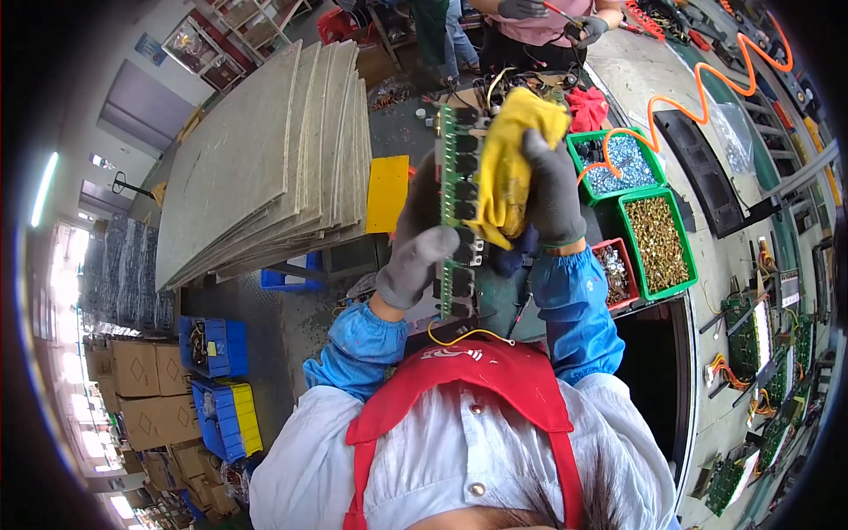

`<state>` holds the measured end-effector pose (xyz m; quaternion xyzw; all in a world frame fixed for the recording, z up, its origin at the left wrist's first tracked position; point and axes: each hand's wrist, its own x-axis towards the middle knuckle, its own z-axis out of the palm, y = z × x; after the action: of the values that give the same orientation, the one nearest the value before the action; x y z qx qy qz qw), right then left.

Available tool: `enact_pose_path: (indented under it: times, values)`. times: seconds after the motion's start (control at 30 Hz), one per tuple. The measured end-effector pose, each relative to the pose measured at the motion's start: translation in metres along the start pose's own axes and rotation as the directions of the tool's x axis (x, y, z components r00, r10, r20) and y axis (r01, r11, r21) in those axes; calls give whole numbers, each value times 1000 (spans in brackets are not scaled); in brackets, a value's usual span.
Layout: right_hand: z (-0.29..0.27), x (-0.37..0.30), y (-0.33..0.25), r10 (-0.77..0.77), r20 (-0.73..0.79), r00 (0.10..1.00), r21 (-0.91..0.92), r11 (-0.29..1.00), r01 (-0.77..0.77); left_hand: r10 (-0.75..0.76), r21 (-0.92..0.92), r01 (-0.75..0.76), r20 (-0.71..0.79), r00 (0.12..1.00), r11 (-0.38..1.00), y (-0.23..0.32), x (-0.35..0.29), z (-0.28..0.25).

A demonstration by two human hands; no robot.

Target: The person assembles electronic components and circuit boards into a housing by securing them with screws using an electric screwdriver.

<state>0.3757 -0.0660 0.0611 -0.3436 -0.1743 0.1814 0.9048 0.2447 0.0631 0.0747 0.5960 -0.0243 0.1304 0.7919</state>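
Holding a long circuit board [449, 177] upright before my red apron [459, 375], I see in the head view that my left grip [415, 256] is closed on its left side, the thumb lying across the lower half of the green strip and the other fingers mostly hidden behind. Most of the board's length runs above that thumb, a shorter part below it. My right grip [555, 199] is closed on a yellow cloth [512, 159], bunched at the board's right side and overlapping its row of black parts; whether those fingers also touch the board, I cannot tell. To the right of that grip, on the desk [505, 296], sit two green bins [685, 238] and a red bin [631, 269] of small metal parts, with a red cloth [587, 110] near the farther green one.
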Motion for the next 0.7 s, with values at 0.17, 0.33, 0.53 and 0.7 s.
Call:
enact_pose_path:
  times: [0.17, 0.33, 0.53, 0.7]
  values:
    - [0, 11, 24, -256, -56, 965, -375, 901, 218, -13, -19, 15, 92, 996, 1000, -1, 4, 5]
    - [-1, 16, 27, -140, -183, 973, -130, 985, 117, -15, -106, 28, 119, 993, 994, -9, 7, -7]
    - [-26, 23, 15, 142, -208, 968, 318, 945, -71, -82, -129, 71, -81, 993, 989, 2, -4, -15]
    - [-10, 8, 7, 15, 128, 992, -102, 995, -2, 13, -93, -4, 99, 995, 996, -10, 5, -12]
